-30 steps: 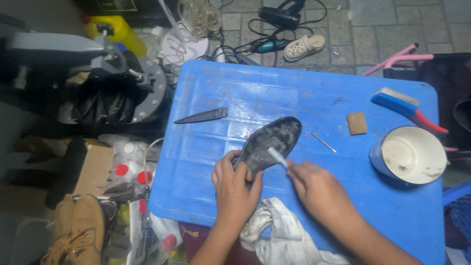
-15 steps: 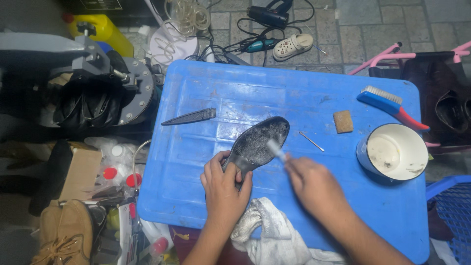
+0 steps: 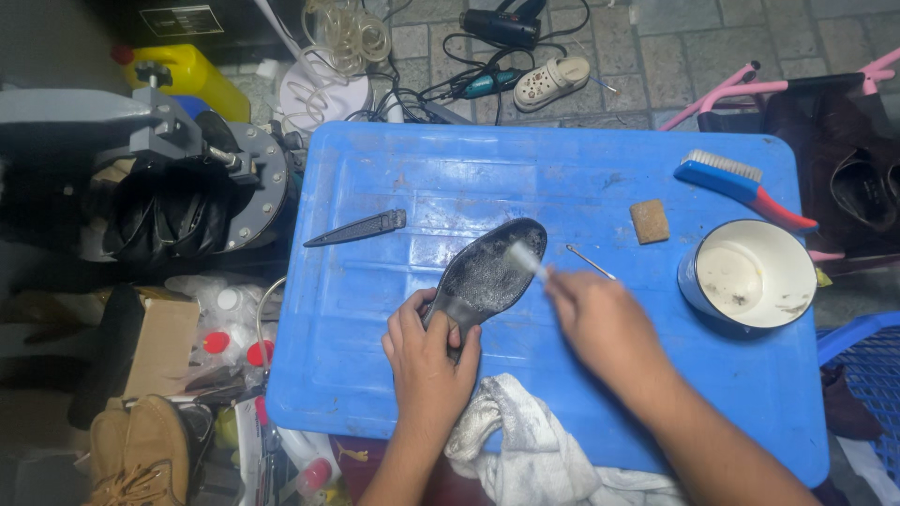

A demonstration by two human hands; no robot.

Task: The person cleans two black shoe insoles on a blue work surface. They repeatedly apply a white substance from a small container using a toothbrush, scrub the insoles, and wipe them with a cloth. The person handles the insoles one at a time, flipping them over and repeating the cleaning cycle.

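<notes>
Shoe sole [image 3: 487, 274] near bowl [image 3: 750, 276], sponge [image 3: 649, 221]

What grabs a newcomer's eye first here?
The bright blue table top fills the middle of the view. At its centre the left hand grips the heel end of a dark shoe sole, while the right hand presses a small white brush onto it. A white bowl sits at the right edge.
</notes>
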